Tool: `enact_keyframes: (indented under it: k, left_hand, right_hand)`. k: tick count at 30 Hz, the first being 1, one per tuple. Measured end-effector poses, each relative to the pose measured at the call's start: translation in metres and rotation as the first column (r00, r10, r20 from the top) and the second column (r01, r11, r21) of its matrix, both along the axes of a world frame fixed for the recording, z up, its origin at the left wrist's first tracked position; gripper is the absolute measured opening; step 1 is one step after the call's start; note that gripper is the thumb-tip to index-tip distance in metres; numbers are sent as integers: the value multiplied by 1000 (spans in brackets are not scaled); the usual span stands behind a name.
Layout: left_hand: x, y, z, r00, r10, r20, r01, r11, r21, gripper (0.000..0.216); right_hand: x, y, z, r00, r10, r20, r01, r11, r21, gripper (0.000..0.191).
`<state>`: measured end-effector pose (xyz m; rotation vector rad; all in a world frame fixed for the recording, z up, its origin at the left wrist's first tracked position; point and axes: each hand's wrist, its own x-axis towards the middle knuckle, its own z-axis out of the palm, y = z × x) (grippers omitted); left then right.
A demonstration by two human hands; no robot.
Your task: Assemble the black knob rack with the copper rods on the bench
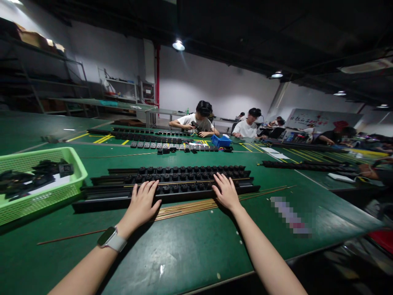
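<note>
Several long black channel rails [116, 203] lie side by side across the table, with rows of small black blocks [183, 188] seated in them. My left hand [141, 203] lies over the left part of the nearest rails, fingers stretched out and thumb apart. Toward their right end, my right hand [226, 192] rests with its fingers spread on the rails. A thin gold-coloured rod runs lengthwise among the blocks, beneath my fingers; neither hand visibly grips it. A loose bundle of brass-coloured rods [187, 209] lies on the near side of the rails, partly covered by both hands.
A green basket [80, 166] of black parts stands at the left. One reddish rod [70, 237] sticks out toward the left front. Farther back are more black rails, a blue bin [221, 141] and papers [273, 152]. Several people sit across and along the green table [190, 254].
</note>
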<state>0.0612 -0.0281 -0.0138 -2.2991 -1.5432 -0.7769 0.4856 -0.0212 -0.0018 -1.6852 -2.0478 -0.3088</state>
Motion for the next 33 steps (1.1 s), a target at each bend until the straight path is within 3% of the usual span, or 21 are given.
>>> enact_keyframes:
  k: [12, 33]
  left_hand:
    - [-3, 3, -4, 1000, -13, -4, 13, 1000, 10, 70]
    - [-4, 4, -5, 1000, -12, -7, 12, 1000, 17, 71]
  right_hand:
    - [15, 1, -3, 998, -54, -41, 52, 998, -41, 55]
    - [37, 8, -11, 982, -113, -148, 117, 993, 17, 49]
